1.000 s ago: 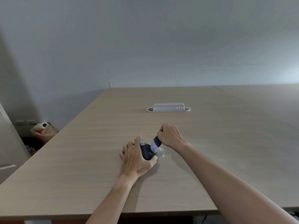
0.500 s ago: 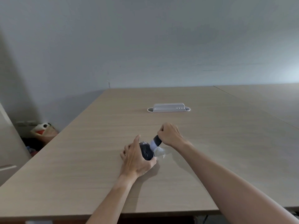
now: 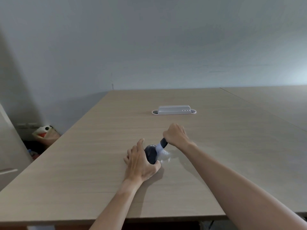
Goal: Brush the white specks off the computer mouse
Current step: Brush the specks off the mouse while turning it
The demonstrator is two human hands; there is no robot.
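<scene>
A black computer mouse (image 3: 150,154) lies on the wooden table (image 3: 93,146) in the middle of the head view. My left hand (image 3: 140,163) grips it from the left side, thumb at its near end. My right hand (image 3: 176,135) is closed around the dark handle of a small brush (image 3: 161,145). The brush's pale bristles touch the mouse's far right edge. White specks (image 3: 166,156) lie scattered on the table just right of the mouse.
A white cable-port box (image 3: 174,110) sits set into the table behind my hands. The table's left edge drops to the floor, where a bag (image 3: 45,134) and clutter lie by the wall. A second table (image 3: 274,100) adjoins at the right.
The brush has stroked up along the mouse's right side toward its far end, and more white specks lie on the table beside it. My left hand has barely shifted.
</scene>
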